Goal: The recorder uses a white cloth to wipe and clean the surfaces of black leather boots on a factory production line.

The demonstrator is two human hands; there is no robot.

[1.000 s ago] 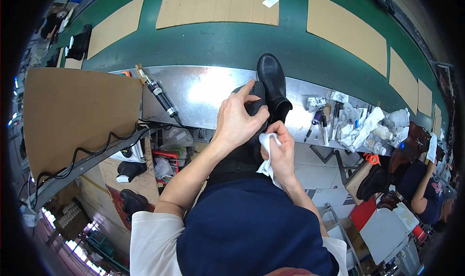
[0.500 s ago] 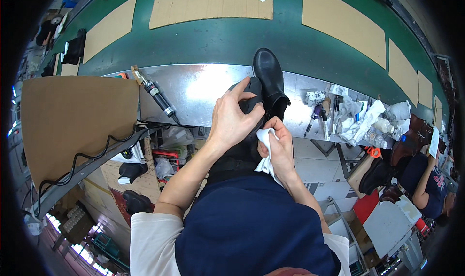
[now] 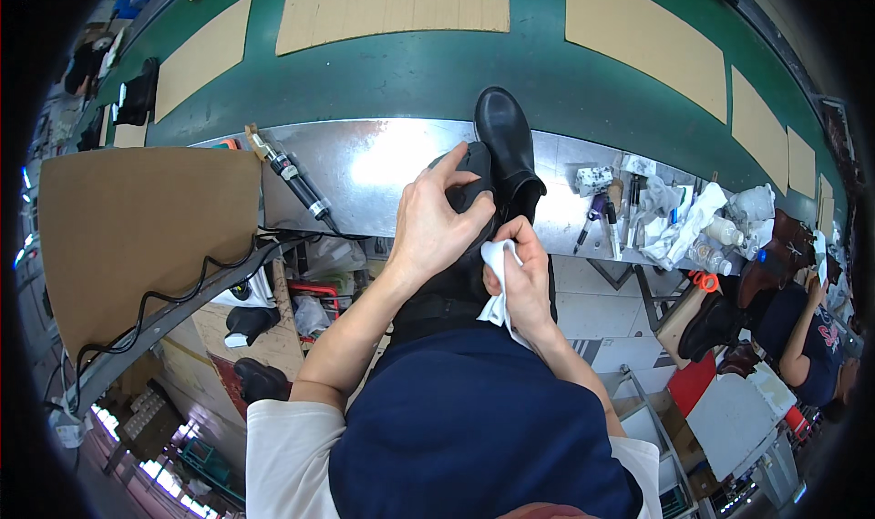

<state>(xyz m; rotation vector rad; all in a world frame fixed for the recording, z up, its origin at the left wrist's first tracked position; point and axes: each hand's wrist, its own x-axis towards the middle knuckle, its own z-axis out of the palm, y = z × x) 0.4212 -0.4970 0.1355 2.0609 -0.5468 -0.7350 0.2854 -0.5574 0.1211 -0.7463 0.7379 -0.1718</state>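
My left hand (image 3: 432, 223) is closed around a dark boot (image 3: 472, 161), its thumb and fingers gripping the sides near my lap. A matte dark surface shows between the fingers; much of the boot is covered by the hand. In my right hand (image 3: 527, 287) a white cloth (image 3: 495, 262) is bunched between thumb and fingers, close to the boot's lower end. Whether the cloth touches the boot I cannot tell. Beside the held boot, a smooth black boot (image 3: 503, 132) rests with its toe pointing away, across the metal ledge and the green surface.
On the metal ledge (image 3: 365, 168), a black cylindrical tool (image 3: 301, 189) lies left. Pens (image 3: 612, 223), crumpled white cloths (image 3: 688, 227) and small bottles (image 3: 725, 231) crowd the right. Cardboard sheets (image 3: 392, 13) cover parts of the green table (image 3: 365, 86). Another person's arm (image 3: 802, 337) shows far right.
Both hands keep nearly the same pose, with the right hand and cloth shifted very slightly. At far right, the other person's arm has moved a little.
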